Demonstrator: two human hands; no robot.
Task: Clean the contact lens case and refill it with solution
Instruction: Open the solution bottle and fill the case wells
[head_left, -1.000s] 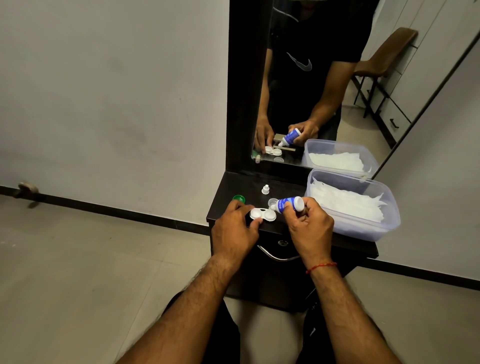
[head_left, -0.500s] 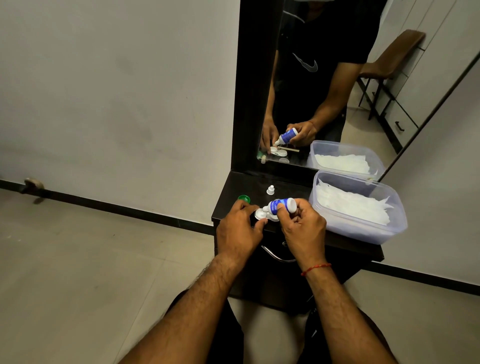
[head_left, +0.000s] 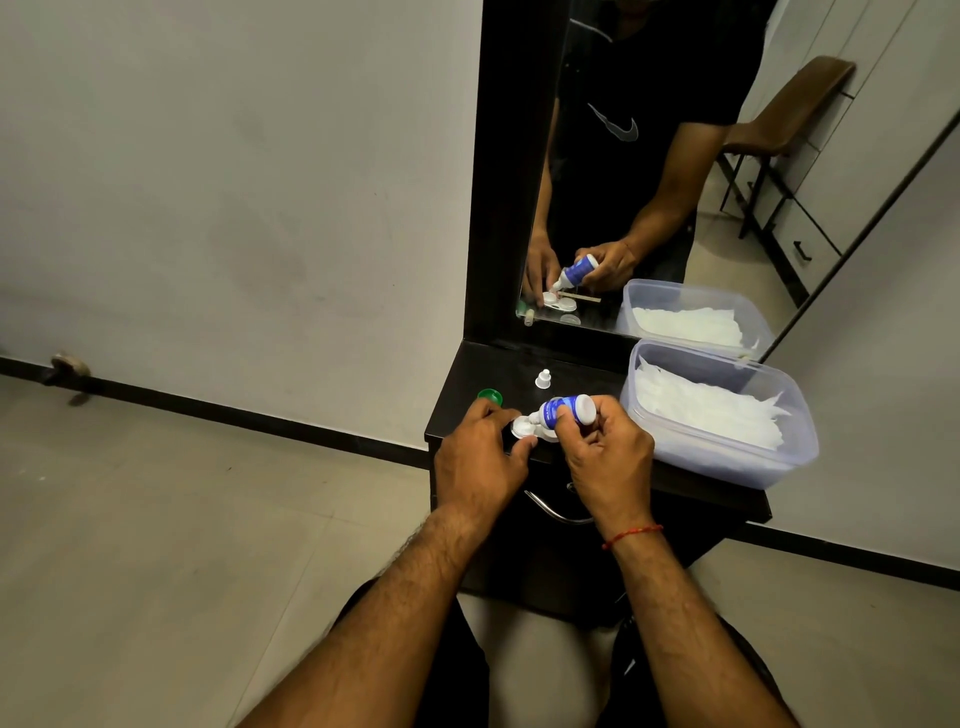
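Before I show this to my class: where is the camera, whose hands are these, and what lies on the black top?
No machine here: a person wears a wide-angle camera on the head, so the picture looks down along both forearms. The left hand holds a white twin-cup contact lens case on the black dresser top. The right hand has a grip on a small white bottle with a blue label, tipped nozzle-first toward the case. Beyond the hands lie a green round cap and a small white bottle cap. To the right stands a clear plastic tub of white tissues. The mirror repeats the scene.
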